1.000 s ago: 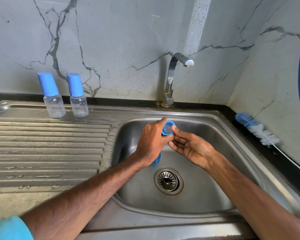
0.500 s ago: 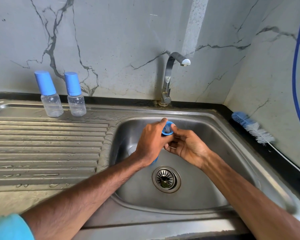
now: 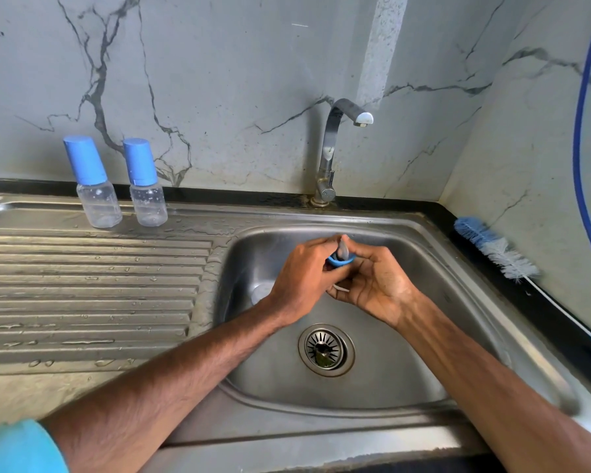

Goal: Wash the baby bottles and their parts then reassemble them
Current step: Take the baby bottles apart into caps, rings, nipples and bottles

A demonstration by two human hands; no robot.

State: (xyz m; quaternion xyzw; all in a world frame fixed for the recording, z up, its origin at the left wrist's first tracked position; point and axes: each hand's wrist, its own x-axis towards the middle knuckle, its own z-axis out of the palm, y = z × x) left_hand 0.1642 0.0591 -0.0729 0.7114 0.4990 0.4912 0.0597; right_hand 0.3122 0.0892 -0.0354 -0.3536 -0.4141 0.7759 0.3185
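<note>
My left hand (image 3: pixel 299 279) and right hand (image 3: pixel 377 286) are close together above the sink (image 3: pixel 321 220), both w/ fingers curled on the blue ring (image 3: pixel 338 262) and its clear teat (image 3: pixel 342 249) btw. them, and a capped bottle (image 3: pixel 98 199) and a second bottle (image 3: pixel 148 201) stand well left of my left hand.

Blue ring (image 3: pixel 338 262) w/ clear nipple (image 3: pixel 342 249) above sink (image 3: pixel 423 235); 2 capped bottles (image 3: pixel 98 199) (image 3: pixel 148 203) upright on drainboard (image 3: pixel 82 285).
</note>
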